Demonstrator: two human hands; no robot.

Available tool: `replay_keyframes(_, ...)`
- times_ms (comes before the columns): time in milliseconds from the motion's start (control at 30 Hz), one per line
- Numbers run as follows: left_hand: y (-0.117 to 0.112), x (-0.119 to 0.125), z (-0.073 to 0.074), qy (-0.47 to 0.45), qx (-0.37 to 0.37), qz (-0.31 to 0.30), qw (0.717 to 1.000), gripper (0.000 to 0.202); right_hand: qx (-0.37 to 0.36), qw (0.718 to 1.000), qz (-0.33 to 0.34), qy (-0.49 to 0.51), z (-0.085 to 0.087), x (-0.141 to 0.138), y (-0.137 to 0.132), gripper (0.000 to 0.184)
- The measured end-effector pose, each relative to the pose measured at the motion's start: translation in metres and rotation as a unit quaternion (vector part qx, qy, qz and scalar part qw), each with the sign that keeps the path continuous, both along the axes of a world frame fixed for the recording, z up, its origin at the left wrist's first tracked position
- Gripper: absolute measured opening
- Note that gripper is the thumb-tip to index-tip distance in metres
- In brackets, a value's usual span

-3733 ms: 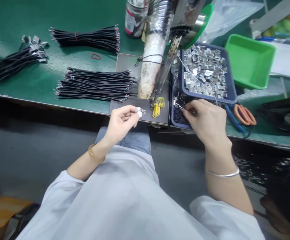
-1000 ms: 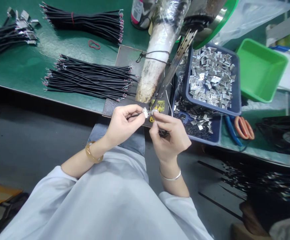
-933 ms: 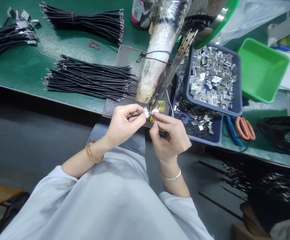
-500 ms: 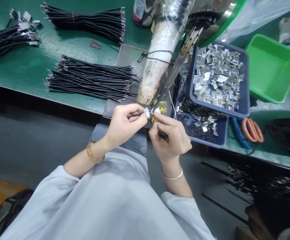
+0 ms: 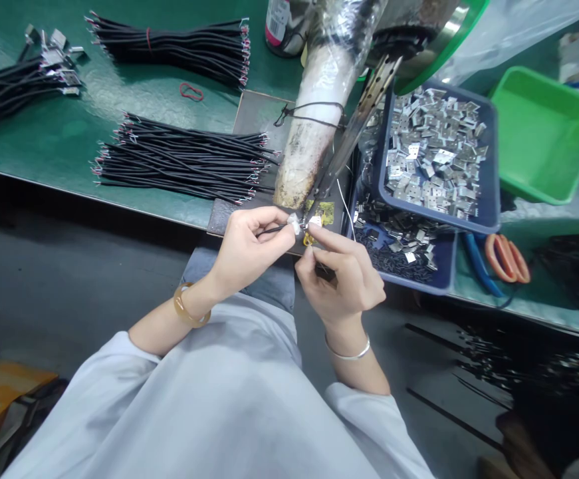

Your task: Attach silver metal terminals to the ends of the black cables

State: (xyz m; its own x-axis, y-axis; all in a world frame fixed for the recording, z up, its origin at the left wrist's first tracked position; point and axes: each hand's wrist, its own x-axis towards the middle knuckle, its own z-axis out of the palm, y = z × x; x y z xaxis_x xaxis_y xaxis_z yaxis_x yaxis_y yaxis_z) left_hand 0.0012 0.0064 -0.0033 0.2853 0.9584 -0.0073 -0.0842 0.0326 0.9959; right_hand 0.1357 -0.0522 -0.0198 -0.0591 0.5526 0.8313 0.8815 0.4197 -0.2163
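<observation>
My left hand (image 5: 254, 246) is closed on a black cable (image 5: 269, 231), pinching a small white piece (image 5: 294, 223) at the cable's end between thumb and forefinger. A fixed soldering iron (image 5: 342, 150), with a perforated metal shaft, slants down so that its tip is right by that end. Whether tip and cable touch is too small to tell. My right hand (image 5: 344, 276) is just to the right, its forefinger reaching toward the tip and its other fingers curled. What it pinches is hidden. A thin white wire (image 5: 346, 207) hangs down behind it.
A whitish wrapped tube (image 5: 305, 143) stands over the work spot. Black cut cables (image 5: 189, 159) and a banded bundle (image 5: 169, 50) lie left. Rightward are a tray of metal connector shells (image 5: 433, 153), a lower tray (image 5: 441, 283), a green bin (image 5: 543, 146) and orange-handled scissors (image 5: 506, 258).
Both hands stay almost in place at the iron's tip. My right wrist has shifted very slightly right; the view itself moved a little.
</observation>
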Motion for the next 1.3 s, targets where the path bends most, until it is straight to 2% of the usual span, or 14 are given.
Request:
replay_keyframes(333,-0.002,-0.003,-0.003,0.007,-0.003,-0.015,1.000,0.016,-0.003,1.000,0.007,-0.023,-0.001,0.001,-0.003,0.020)
replay_keyframes(500,-0.005,-0.003,0.001,0.010,0.000,-0.025,1.000,0.014,0.001,1.000,0.008,-0.028,0.000,0.003,-0.005,0.016)
replay_keyframes(633,-0.010,-0.005,0.002,0.013,0.029,-0.042,0.999,0.013,0.018,1.000,0.003,-0.002,0.005,0.002,-0.005,0.016)
replay_keyframes(733,-0.012,-0.006,0.001,0.043,0.073,-0.042,0.996,0.011,-0.036,0.997,-0.003,0.072,0.010,0.001,-0.006,0.017)
replay_keyframes(833,-0.012,-0.008,0.000,0.065,0.104,-0.027,0.992,0.015,-0.140,0.971,0.021,0.195,0.014,-0.001,-0.008,0.011)
replay_keyframes(900,-0.011,-0.009,-0.001,0.069,0.123,-0.019,0.990,0.019,-0.173,0.955,0.034,0.240,0.016,-0.002,-0.009,0.008)
replay_keyframes(1033,-0.006,-0.008,-0.002,0.062,0.161,0.002,0.985,0.019,-0.193,0.947,0.052,0.250,0.018,-0.001,-0.009,0.012)
replay_keyframes(1300,0.001,-0.003,-0.003,0.042,0.108,0.005,0.993,0.020,-0.196,0.952,0.043,0.232,0.016,0.001,-0.003,0.011)
